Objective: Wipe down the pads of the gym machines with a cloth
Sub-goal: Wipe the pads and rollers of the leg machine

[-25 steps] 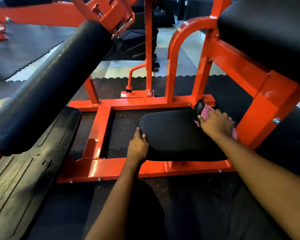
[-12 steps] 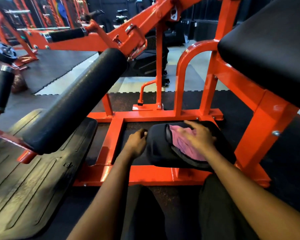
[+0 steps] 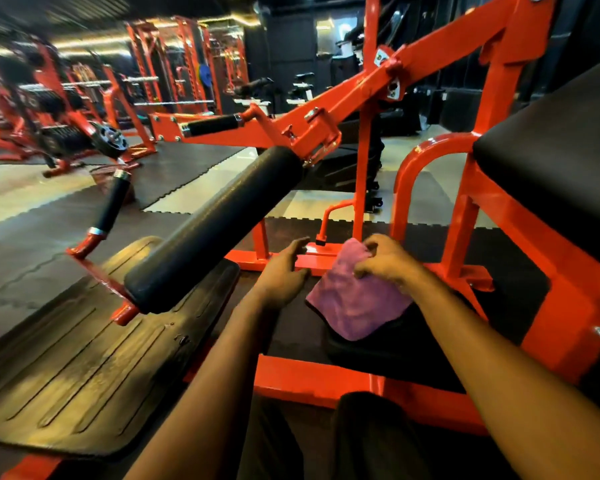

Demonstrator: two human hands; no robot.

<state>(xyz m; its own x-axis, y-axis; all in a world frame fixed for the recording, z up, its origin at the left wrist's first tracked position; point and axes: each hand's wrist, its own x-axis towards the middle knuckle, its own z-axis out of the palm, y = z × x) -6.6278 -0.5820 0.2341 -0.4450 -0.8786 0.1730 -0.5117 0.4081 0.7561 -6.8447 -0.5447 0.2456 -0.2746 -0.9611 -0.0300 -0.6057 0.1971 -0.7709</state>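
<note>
Cloth colour reads pinkish-purple: the soft, fuzzy square cloth (image 3: pixel 355 303) hangs from my right hand (image 3: pixel 385 263), whose curled fingertips pinch its upper edge. Below the grip, its loose corner lies over the low black padded seat (image 3: pixel 340 344), smooth and matte; I cannot tell whether they touch. Just left of the grip, my left hand (image 3: pixel 284 273) hovers with its fingers loosely extended, holding nothing. Further left slants the long black cylindrical foam roller (image 3: pixel 212 226). Glossy orange steel tubing (image 3: pixel 326 379) runs below.

Right hand (image 3: pixel 383 263) pinches pink cloth (image 3: pixel 355 299); left hand (image 3: pixel 284 271) relaxed beside.
</note>
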